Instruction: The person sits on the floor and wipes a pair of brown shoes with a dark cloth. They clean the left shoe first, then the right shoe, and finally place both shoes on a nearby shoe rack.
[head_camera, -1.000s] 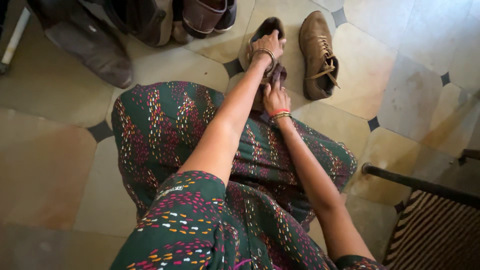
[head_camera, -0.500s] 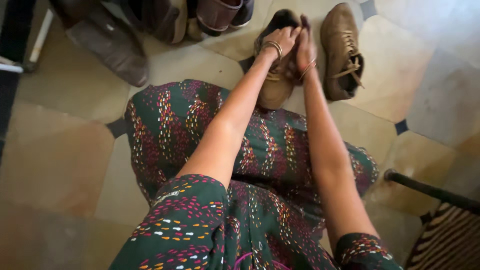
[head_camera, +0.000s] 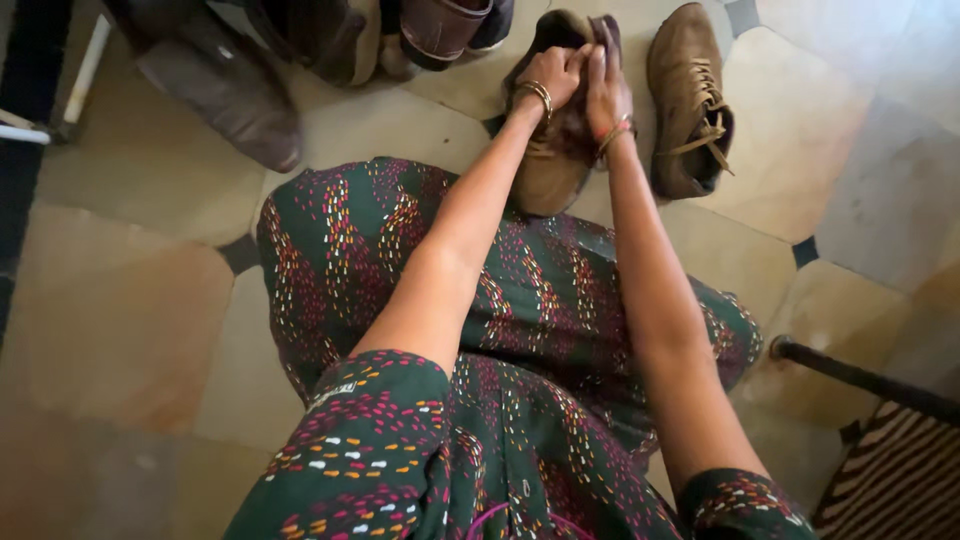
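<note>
1. A tiled floor (head_camera: 130, 300) lay below.
2. The left hand (head_camera: 548, 72) gripped the tan shoe (head_camera: 548, 175), far centre.
3. The right hand (head_camera: 603, 88) pinched a dark cloth (head_camera: 606, 30) against it.
4. Its mate (head_camera: 690, 95) lay just right.

A dark green dress (head_camera: 400, 300) with pink, orange and white dashes, short sleeves, and wrist bangles (head_camera: 537, 93).

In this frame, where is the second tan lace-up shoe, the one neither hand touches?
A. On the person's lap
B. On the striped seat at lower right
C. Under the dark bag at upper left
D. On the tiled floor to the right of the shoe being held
D. The free tan shoe lies on the tiled floor, just right of the held shoe that the left hand and right hand grip at its opening.
</note>
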